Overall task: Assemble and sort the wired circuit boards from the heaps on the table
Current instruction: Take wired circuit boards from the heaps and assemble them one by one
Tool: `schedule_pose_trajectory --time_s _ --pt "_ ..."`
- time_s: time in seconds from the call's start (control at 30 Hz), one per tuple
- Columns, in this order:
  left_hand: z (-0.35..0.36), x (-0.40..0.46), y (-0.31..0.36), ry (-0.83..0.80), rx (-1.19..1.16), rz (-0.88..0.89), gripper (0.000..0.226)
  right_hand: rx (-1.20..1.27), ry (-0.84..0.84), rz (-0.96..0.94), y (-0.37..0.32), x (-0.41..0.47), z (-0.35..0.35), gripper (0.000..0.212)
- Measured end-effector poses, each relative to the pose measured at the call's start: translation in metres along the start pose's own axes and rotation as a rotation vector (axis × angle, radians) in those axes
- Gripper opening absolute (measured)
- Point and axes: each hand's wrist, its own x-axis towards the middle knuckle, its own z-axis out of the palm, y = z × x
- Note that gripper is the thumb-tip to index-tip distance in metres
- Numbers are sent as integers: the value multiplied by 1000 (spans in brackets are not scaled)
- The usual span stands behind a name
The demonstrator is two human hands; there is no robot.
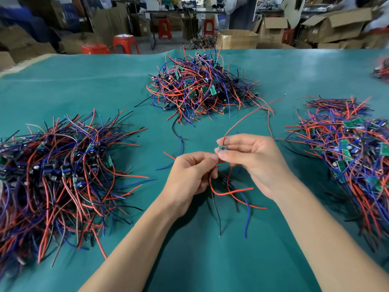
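1. We held one tiny green board (222,149) up over the green table (210,260), in the middle, between our two hands.
2. Our right hand (252,163) had its thumb and first fingers curled tight on the board's edges, and it pinched a long red wire (248,118) too.
3. Our left hand (190,178) was curled as well, and its fingertips pinched the wires right beside the board.
4. More loose wires (233,192) hung down from our hands toward 6 o'clock, red, blue and black.
5. We thought the board was very light and stiff, and the wires were soft and bendy.
6. We thought it best to hold the board by its edges, because pulling hard on a wire could snap it off.
7. Three big heaps lay around us: one heap (56,171) at 9 o'clock, one pile (202,85) at 12 o'clock, one stack (353,157) at 3 o'clock.
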Motion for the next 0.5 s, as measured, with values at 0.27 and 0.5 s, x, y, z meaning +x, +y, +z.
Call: schedule_pose_trajectory --time_s 0.27,0.5 --pt "0 -1 2 -36 66 22 23 56 146 -11 0 1 3 23" --pt "0 -1 4 -87 36 15 22 193 243 30 -8 0 0 27"
